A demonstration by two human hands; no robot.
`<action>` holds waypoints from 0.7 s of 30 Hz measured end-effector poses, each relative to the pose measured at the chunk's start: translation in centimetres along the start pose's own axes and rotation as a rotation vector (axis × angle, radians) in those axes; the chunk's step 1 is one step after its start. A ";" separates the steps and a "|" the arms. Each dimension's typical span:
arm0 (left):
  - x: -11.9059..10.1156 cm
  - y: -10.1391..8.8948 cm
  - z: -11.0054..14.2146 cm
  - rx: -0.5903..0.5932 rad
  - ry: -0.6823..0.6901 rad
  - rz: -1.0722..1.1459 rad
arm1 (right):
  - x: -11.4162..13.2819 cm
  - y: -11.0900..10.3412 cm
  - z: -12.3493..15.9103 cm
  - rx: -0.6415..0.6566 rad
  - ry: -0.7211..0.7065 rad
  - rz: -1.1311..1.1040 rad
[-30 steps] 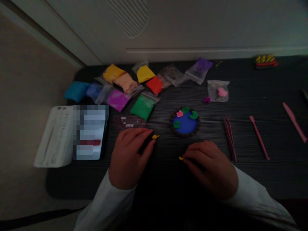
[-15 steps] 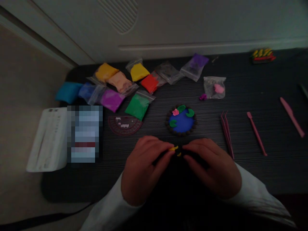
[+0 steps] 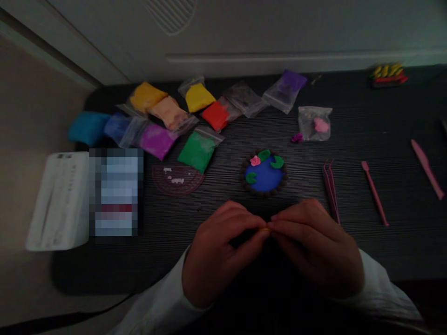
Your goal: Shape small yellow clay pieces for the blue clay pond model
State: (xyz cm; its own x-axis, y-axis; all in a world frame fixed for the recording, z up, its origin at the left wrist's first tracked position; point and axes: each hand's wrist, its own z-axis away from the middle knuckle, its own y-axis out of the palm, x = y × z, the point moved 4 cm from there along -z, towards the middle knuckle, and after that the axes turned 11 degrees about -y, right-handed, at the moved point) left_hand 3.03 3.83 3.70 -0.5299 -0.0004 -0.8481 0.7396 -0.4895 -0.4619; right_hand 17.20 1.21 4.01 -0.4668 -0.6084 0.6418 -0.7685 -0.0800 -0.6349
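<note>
- While the person looks down at the dark bench [image 3: 244,260], both hands meet near its front edge, tip to tip.
- The left hand [image 3: 223,256] has its finger and thumb pinched on a tiny bit of yellow clay [image 3: 264,229].
- The right hand [image 3: 321,256] has its fingers bunched close, with the tips up against the right end of that bit. I cannot tell if it grips the bit too, since its thumb is mostly tucked under.
- The yellow bit is right between the two hands. What I can see of it is a thin strip, and its long way seems to run side to side, from one hand to the other.
- Straight out past the fingertips is the little blue clay pond [image 3: 264,174], flat on the bench. It is near both hands but touches neither, and neither hand looks much closer to it.
- Dark brown balls [image 3: 264,193] make a ring around the blue. On its far side and left side are three green lily pads [image 3: 277,162], and a pink flower [image 3: 255,160] sits by the far ones.
- To the right of the pond lie the pink tweezers [image 3: 330,190], just past the right hand.
- Left of the pond, the green clay bag [image 3: 197,151] overlaps a see-through protractor [image 3: 178,180].
</note>
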 end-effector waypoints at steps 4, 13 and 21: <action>-0.1 0.2 -0.1 0.014 0.013 -0.024 | 0.3 -0.1 -0.4 -0.026 0.015 -0.032; 1.4 -1.2 0.2 -0.220 -0.047 -0.078 | 0.0 -1.2 0.5 -0.164 0.207 -0.319; 0.6 -0.4 0.1 -0.139 0.070 0.011 | -0.4 -0.2 0.0 -0.027 0.178 -0.126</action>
State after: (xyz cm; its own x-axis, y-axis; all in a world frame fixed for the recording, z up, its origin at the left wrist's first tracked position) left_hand 2.34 3.91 3.43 -0.4946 0.0585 -0.8672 0.7982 -0.3643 -0.4798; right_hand 17.57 1.47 3.92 -0.4344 -0.4461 0.7825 -0.8358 -0.1241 -0.5348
